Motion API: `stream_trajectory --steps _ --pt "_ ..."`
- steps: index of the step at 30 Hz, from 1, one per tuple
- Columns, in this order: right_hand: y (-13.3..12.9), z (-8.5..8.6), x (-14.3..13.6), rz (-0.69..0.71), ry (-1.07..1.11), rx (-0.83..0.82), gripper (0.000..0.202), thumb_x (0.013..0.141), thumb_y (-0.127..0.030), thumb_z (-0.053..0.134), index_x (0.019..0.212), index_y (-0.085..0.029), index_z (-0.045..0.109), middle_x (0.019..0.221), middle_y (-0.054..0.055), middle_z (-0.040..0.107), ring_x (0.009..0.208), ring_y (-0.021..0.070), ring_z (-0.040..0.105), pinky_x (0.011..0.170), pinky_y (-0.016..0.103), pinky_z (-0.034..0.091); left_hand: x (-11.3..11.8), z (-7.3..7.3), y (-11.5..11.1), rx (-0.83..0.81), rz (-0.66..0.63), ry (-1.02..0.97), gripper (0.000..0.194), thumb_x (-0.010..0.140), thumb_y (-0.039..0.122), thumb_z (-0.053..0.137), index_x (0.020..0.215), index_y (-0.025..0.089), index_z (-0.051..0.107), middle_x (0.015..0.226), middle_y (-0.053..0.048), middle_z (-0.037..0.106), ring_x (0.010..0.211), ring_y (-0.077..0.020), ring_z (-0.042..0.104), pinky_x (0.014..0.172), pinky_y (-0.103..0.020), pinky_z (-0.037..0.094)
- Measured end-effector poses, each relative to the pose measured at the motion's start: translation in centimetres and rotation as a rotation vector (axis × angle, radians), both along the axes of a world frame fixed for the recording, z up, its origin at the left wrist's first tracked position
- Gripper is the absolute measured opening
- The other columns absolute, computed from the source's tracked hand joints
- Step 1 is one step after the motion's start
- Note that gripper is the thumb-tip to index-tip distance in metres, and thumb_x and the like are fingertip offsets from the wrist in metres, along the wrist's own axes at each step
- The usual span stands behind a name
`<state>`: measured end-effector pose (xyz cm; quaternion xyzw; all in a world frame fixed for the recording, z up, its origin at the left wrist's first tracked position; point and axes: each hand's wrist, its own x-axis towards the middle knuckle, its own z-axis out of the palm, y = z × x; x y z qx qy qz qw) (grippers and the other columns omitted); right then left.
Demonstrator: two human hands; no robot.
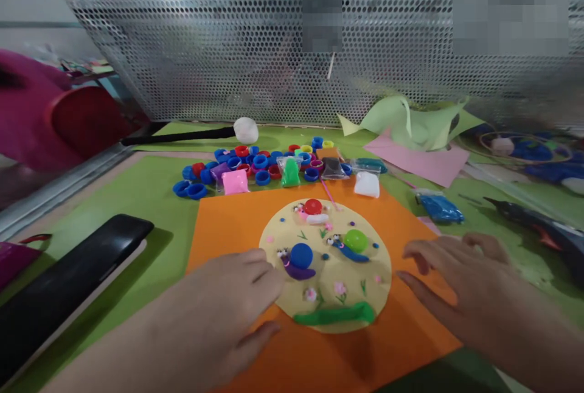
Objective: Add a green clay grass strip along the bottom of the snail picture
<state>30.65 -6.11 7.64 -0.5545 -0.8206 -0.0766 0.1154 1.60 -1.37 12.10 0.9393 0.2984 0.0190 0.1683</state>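
While the left hand (232, 302) and right hand (449, 274) flank the disc (340, 270) palm-down, both grips are spread.

Craft workspace: bottle caps (260, 162), bagged clay (235, 182), orange paper (219, 229).

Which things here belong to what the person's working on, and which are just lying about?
Likely part of the work:
round cream sheet
snail-like figures
green strip
orange sheet
bottle caps, resembling the figures' shells
pink packet
green packet

Apparently lying about:
black oblong object
curled pale green paper
pink paper
black stick
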Motion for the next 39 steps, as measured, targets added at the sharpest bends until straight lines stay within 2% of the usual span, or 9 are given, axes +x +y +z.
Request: stream_trajectory --steps 4,8,11,15,18,23,30,34,39 --pt "0.1 -0.3 2.2 -0.056 -0.050 -0.158 0.030 0.090 -0.044 0.038 0.068 -0.024 0.039 0.055 -0.002 0.052 0.049 0.0205 0.052 0.059 0.041 0.038 0.4 -0.5 0.3 0.079 -0.054 -0.092 0.018 0.083 0.030 0.051 0.097 0.021 0.056 0.084 -0.005 0.062 0.087 -0.0224 0.058 0.079 -0.031 0.047" --pt "-0.1 0.3 2.9 -0.072 -0.039 -0.053 0.024 0.093 -0.040 0.033 0.081 -0.023 0.045 0.067 0.001 0.057 0.059 0.0219 0.056 0.063 0.041 0.040 0.4 -0.5 0.3 0.123 -0.111 -0.165 0.023 0.081 0.023 0.050 0.104 0.020 0.053 0.088 -0.005 0.063 0.088 -0.0228 0.058 0.079 -0.032 0.048" --pt "-0.5 0.2 1.2 0.183 -0.001 -0.019 0.017 0.094 -0.027 0.034 0.099 -0.020 0.048 0.089 0.006 0.064 0.083 0.0223 0.060 0.073 0.038 0.044 0.1 -0.6 0.2 0.155 -0.167 -0.217 0.030 0.078 0.010 0.042 0.105 0.019 0.050 0.089 -0.006 0.064 0.085 -0.0209 0.059 0.075 -0.029 0.049" --pt "-1.3 -1.5 -1.4 0.459 0.021 0.154 0.031 0.085 -0.009 0.037 0.113 -0.012 0.051 0.112 0.008 0.061 0.096 0.0233 0.057 0.081 0.036 0.045 -0.3 -1.8 0.2 0.151 -0.261 -0.377 0.044 0.067 0.002 0.038 0.109 0.013 0.047 0.092 -0.009 0.065 0.087 -0.0196 0.059 0.078 -0.029 0.049" --pt "-1.6 -2.8 -1.5 0.362 0.035 0.144 0.038 0.086 -0.017 0.038 0.121 -0.007 0.044 0.129 0.017 0.047 0.113 0.0300 0.047 0.084 0.042 0.047 -0.8 -3.4 0.5 0.046 -0.328 -0.512 0.067 0.061 0.005 0.041 0.128 0.010 0.034 0.104 -0.009 0.067 0.096 -0.0220 0.058 0.087 -0.035 0.046" --pt "-1.6 -3.8 -0.3 0.138 -0.008 0.122 0.048 0.091 -0.037 0.036 0.124 -0.003 0.037 0.138 0.028 0.027 0.116 0.0397 0.040 0.078 0.054 0.048 -1.6 -4.7 0.9 -0.160 -0.252 -0.496 0.085 0.063 0.008 0.043 0.142 0.009 0.010 0.113 -0.005 0.067 0.106 -0.0229 0.053 0.098 -0.038 0.034" --pt "-1.4 -3.6 -0.4 0.182 -0.047 0.144 0.044 0.092 -0.033 0.032 0.124 -0.003 0.039 0.138 0.026 0.028 0.122 0.0383 0.032 0.082 0.052 0.042 -1.6 -4.9 0.4 -0.217 -0.211 -0.385 0.089 0.066 0.010 0.042 0.143 0.011 -0.002 0.120 -0.003 0.063 0.114 -0.0222 0.048 0.106 -0.041 0.020" --pt "-1.3 -3.7 -0.3 0.205 -0.061 0.136 0.044 0.092 -0.031 0.033 0.125 -0.002 0.040 0.140 0.025 0.025 0.126 0.0374 0.027 0.085 0.051 0.037 -1.5 -5.2 0.4 -0.235 -0.235 -0.438 0.090 0.066 0.009 0.045 0.143 0.006 -0.002 0.120 -0.006 0.063 0.109 -0.0200 0.050 0.105 -0.036 0.023" --pt "-1.5 -3.9 -0.2 0.194 -0.050 0.129 0.044 0.093 -0.032 0.033 0.125 -0.003 0.040 0.141 0.024 0.026 0.126 0.0370 0.027 0.085 0.051 0.036 -1.4 -5.1 0.5 -0.291 -0.185 -0.400 0.090 0.069 0.011 0.046 0.143 0.012 -0.006 0.120 -0.002 0.063 0.109 -0.0207 0.048 0.103 -0.038 0.026"
